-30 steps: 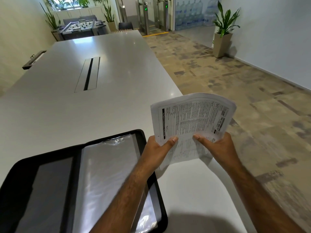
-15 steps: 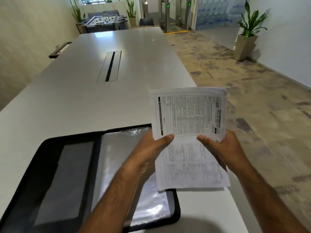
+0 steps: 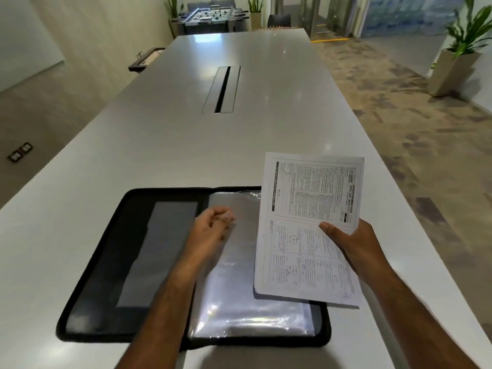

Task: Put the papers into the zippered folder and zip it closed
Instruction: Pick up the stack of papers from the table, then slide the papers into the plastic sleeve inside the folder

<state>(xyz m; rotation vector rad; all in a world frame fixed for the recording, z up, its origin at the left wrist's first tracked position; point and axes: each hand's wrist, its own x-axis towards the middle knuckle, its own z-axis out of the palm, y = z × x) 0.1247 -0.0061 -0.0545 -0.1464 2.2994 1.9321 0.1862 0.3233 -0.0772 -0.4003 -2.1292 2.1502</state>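
Observation:
A black zippered folder (image 3: 106,259) lies open and flat on the white table (image 3: 186,145), near its front edge. Its left half shows a grey panel, its right half a stack of clear plastic sleeves (image 3: 239,296). My right hand (image 3: 354,249) holds a printed stack of papers (image 3: 308,225) by the right edge, above the folder's right side. My left hand (image 3: 210,230) is over the plastic sleeves near the folder's spine, blurred, with fingers loosely curled and nothing visibly in them.
A long cable slot (image 3: 222,89) runs down the middle of the table. The table's right edge is close to my right arm, with patterned carpet beyond. A potted plant (image 3: 458,57) stands at the right wall and a foosball table (image 3: 213,17) at the far end.
My left hand has let go of the papers and moved left and down onto the plastic sleeves. The right hand alone now holds the papers. The view has swung left and down over the folder.

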